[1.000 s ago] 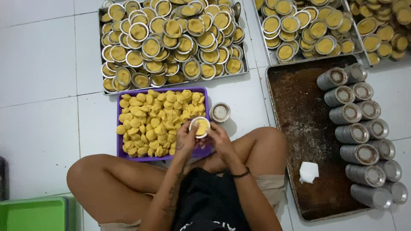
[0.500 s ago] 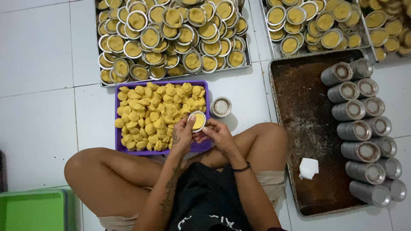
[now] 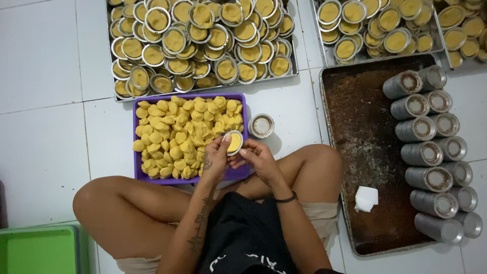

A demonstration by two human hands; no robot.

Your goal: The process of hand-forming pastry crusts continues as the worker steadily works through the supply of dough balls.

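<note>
White floor tiles (image 3: 45, 127) lie under everything. Both hands meet over the purple tray's (image 3: 136, 172) near edge: the left hand (image 3: 217, 156) pinches a little round tin (image 3: 234, 142), its yellow dough facing up. The right hand (image 3: 257, 156), fingers curled, touches it at 4 o'clock. Stacked tins (image 3: 431, 152) sit at 3 o'clock; filled tins (image 3: 203, 38) at 12 are cut off.

The dough pieces (image 3: 182, 134) are yellow, heaped in a purple tray (image 3: 136, 175). The small moulds (image 3: 203, 35) are silver with yellow filling. The baking sheet (image 3: 362, 152) is dark brown, perhaps rust-speckled. The floor (image 3: 40, 76) is white tile; the bin (image 3: 38, 251) is green.
</note>
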